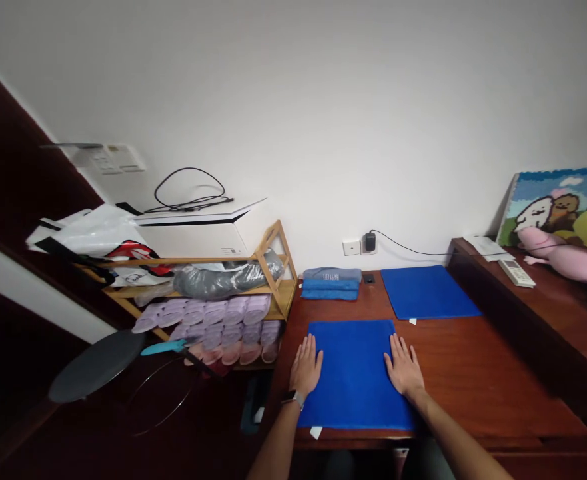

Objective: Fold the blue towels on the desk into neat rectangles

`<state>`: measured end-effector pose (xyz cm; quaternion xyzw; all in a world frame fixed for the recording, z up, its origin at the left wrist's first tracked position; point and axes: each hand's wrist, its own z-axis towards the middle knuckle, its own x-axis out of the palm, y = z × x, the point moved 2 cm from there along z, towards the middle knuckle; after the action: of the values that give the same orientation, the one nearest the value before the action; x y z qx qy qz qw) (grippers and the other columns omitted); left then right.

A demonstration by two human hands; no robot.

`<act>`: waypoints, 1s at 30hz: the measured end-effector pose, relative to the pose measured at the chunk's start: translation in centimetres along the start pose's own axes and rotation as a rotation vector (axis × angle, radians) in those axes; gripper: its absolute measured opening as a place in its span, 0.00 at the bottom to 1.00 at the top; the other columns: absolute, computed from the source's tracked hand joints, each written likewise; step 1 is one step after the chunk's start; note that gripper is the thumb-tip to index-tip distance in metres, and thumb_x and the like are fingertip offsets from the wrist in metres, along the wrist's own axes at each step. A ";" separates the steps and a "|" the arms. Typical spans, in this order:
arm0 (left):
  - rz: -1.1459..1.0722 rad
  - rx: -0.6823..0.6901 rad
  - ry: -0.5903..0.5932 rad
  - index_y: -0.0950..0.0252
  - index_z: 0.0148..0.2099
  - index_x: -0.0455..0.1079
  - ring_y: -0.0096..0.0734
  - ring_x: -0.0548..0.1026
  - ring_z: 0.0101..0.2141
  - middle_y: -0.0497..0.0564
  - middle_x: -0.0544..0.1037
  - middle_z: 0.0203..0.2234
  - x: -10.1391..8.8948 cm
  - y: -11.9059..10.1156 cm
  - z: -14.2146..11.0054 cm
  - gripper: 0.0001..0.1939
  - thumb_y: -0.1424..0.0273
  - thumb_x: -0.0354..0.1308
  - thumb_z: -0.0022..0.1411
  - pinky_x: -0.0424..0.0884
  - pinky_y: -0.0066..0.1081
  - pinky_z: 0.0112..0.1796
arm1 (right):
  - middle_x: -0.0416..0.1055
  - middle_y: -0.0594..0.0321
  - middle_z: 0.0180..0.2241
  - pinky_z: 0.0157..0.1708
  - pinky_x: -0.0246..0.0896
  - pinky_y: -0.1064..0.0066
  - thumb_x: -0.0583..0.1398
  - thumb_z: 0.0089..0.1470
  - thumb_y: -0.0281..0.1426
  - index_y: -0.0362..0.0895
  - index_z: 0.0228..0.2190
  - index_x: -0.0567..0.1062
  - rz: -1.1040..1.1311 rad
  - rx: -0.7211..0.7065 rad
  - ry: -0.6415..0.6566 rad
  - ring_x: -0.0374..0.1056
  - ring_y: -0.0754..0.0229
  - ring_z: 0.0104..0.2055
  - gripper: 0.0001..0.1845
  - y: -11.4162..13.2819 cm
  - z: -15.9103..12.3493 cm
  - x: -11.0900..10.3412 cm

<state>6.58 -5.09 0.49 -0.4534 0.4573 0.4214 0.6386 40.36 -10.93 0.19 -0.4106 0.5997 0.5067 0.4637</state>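
A bright blue cloth lies spread flat on the dark wooden table, close to its front edge. My left hand rests flat on the cloth's left edge with fingers stretched out; a watch sits on that wrist. My right hand lies flat on the cloth's right edge, fingers apart. Neither hand holds anything. A second blue cloth lies flat farther back to the right. A small stack of folded blue and grey cloths sits at the back left of the table.
A wooden shoe rack with several lilac slippers stands left of the table, a white box on top. A raised shelf at right holds a remote, plush toys and a picture. A charger is plugged in at the wall socket. A round black stool stands lower left.
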 end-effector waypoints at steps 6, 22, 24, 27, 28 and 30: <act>0.008 0.008 -0.109 0.69 0.76 0.50 0.44 0.57 0.71 0.61 0.59 0.72 2.0 0.1 0.2 0.34 0.56 0.38 0.77 0.56 0.49 0.69 | 0.38 0.63 0.76 0.74 0.32 0.52 0.35 0.70 0.45 0.40 0.74 0.43 0.030 0.044 0.064 0.35 0.53 0.77 0.38 0.3 1.8 -1.4; 0.064 0.195 -0.182 0.68 0.77 0.48 0.46 0.58 0.70 0.62 0.61 0.71 0.6 -3.4 1.9 0.34 0.56 0.40 0.77 0.58 0.51 0.68 | 0.40 0.60 0.75 0.74 0.29 0.52 0.37 0.69 0.44 0.39 0.73 0.45 0.017 0.009 -0.033 0.34 0.54 0.77 0.38 0.8 7.1 -0.3; 0.012 0.263 -0.151 0.66 0.77 0.46 0.44 0.56 0.71 0.60 0.59 0.72 0.5 -8.5 3.4 0.33 0.58 0.38 0.78 0.56 0.50 0.69 | 0.39 0.60 0.76 0.74 0.29 0.52 0.37 0.70 0.44 0.39 0.73 0.45 0.014 0.007 -0.037 0.34 0.54 0.77 0.38 0.7 7.2 -0.2; -0.077 0.424 -0.048 0.65 0.78 0.43 0.40 0.52 0.73 0.55 0.54 0.74 1.8 -17.1 5.4 0.33 0.57 0.36 0.78 0.54 0.46 0.70 | 0.38 0.60 0.76 0.74 0.28 0.51 0.39 0.69 0.41 0.39 0.73 0.45 -0.022 -0.011 -0.024 0.33 0.53 0.78 0.37 0.4 7.2 0.2; -0.097 0.438 -0.015 0.64 0.78 0.42 0.38 0.51 0.73 0.55 0.53 0.74 2.4 -19.3 5.9 0.33 0.57 0.35 0.78 0.53 0.45 0.71 | 0.38 0.61 0.76 0.74 0.28 0.51 0.41 0.69 0.39 0.40 0.73 0.46 -0.037 -0.028 -0.021 0.33 0.53 0.78 0.36 0.4 7.2 0.3; -0.121 0.419 0.048 0.64 0.78 0.43 0.37 0.50 0.73 0.54 0.53 0.74 3.6 -21.4 6.7 0.33 0.56 0.34 0.78 0.52 0.45 0.71 | 0.37 0.62 0.76 0.74 0.28 0.52 0.43 0.68 0.36 0.42 0.73 0.48 -0.047 -0.056 -0.016 0.32 0.52 0.78 0.36 0.3 7.2 0.3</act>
<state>29.15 -3.18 2.31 -0.3474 0.5219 0.2671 0.7318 40.98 -3.80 -0.46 -0.4334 0.5717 0.5154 0.4688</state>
